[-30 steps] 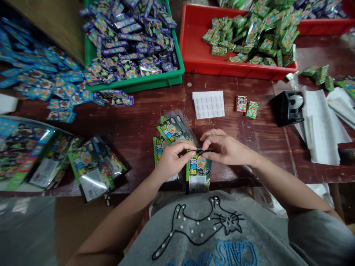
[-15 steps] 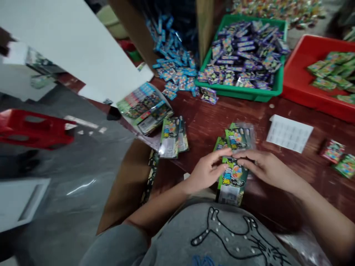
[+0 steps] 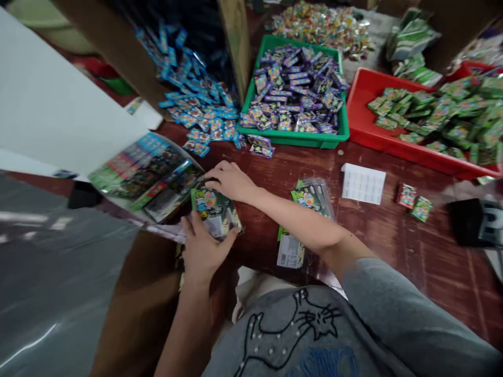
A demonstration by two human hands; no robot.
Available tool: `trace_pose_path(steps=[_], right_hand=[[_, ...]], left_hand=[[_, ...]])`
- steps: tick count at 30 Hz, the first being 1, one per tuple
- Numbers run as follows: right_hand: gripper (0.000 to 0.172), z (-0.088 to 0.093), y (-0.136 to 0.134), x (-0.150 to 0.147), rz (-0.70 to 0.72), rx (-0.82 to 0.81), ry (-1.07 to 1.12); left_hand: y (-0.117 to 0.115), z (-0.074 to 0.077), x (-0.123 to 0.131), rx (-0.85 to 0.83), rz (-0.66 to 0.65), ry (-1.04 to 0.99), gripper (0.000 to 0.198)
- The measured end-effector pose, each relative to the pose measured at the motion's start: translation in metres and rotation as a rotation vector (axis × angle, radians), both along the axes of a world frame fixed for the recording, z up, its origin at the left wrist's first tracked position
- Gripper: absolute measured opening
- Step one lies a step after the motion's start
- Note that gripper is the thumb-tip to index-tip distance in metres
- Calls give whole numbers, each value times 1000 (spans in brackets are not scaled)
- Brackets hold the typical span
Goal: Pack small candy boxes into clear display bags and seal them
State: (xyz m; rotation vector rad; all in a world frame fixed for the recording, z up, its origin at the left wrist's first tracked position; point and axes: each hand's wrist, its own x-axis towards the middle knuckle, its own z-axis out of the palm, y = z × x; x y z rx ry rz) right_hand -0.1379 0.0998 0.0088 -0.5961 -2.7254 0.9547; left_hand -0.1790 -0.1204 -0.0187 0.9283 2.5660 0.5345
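Note:
My left hand (image 3: 204, 246) is at the near side of a small stack of green-and-black printed packets (image 3: 215, 209), its thumb and fingers spread around the lower edge. My right hand (image 3: 231, 181) reaches across to the top edge of the same stack, fingers bent over it. Just left of the stack lies a pile of large printed sheets (image 3: 157, 178). More green-and-black packets (image 3: 291, 251) lie on the table under my right forearm, with clear plastic (image 3: 324, 193) beside them.
A green tray (image 3: 291, 137) holds purple packets, with loose blue packets (image 3: 212, 123) to its left. A red tray (image 3: 404, 152) holds green packets. A white label sheet (image 3: 363, 183) and two small packs (image 3: 406, 195) lie at the right.
The view has turned to the right. Both hands have left the middle packets and moved left to the stack beside the printed sheets.

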Motion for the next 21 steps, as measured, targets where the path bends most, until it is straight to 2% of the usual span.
trace_pose_path(steps=[3, 5, 7, 8, 10, 11, 13, 15, 16, 18, 21], right_hand=[[48, 7, 24, 70, -63, 95, -95], [38, 9, 44, 128, -11, 127, -193], [34, 6, 59, 182, 132, 164, -337], [34, 3, 63, 203, 143, 169, -372], [42, -6, 64, 234, 136, 194, -399], [50, -10, 62, 244, 120, 207, -405], [77, -18, 54, 255, 92, 225, -435], [102, -23, 46, 258, 59, 221, -477], [105, -23, 44, 257, 39, 222, -490], [102, -22, 43, 253, -16, 235, -506], [95, -21, 45, 243, -117, 223, -546]], left_hand=[[7, 17, 12, 51, -19, 160, 122], [12, 24, 33, 211, -106, 271, 118], [22, 23, 65, 340, -311, 276, 110], [28, 20, 83, 346, -431, 238, 108], [44, 11, 117, 230, -585, 166, 114], [51, 7, 130, 145, -612, 150, 116], [65, 0, 147, 24, -617, 159, 114], [75, -3, 154, 31, -612, 194, 105], [79, -4, 156, 65, -615, 199, 100], [87, -6, 162, 112, -631, 158, 96], [97, -13, 178, 74, -623, 83, 104]])
